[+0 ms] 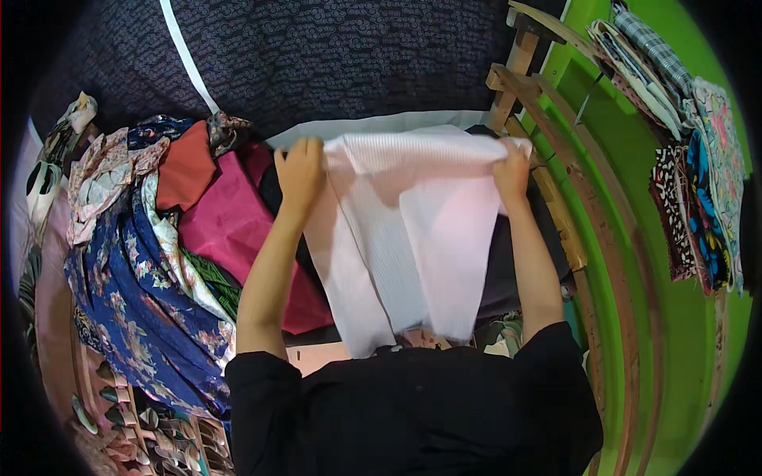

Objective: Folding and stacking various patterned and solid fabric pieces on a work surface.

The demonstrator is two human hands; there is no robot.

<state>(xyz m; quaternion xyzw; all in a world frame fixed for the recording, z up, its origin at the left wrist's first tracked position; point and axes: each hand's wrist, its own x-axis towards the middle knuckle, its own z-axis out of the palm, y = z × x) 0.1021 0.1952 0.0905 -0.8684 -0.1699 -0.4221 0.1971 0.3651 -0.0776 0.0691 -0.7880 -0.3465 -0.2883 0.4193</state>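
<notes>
A pale pink and white striped cloth (pixel 454 238) is stretched between my two hands, its upper edge pulled nearly level and its lower parts hanging toward me. My left hand (pixel 302 173) grips the upper left corner, fingers curled over the edge. The upper right corner is pinched in my right hand (pixel 513 168). Two long panels hang down, with a shaded greyish strip between them. Whether it is a garment or a plain piece of fabric I cannot tell. Dark fabric (pixel 520 266) lies beneath it, mostly covered.
To the left are heaped clothes: a magenta cloth (pixel 226 214), a rust-orange cloth (pixel 187 166) and a blue floral cloth (pixel 135 285). Shoes (pixel 171 444) stand on a rack at lower left. Wooden rails (pixel 595 198) line the green wall; folded fabrics (pixel 714 159) hang there. A dark patterned curtain (pixel 333 59) is behind.
</notes>
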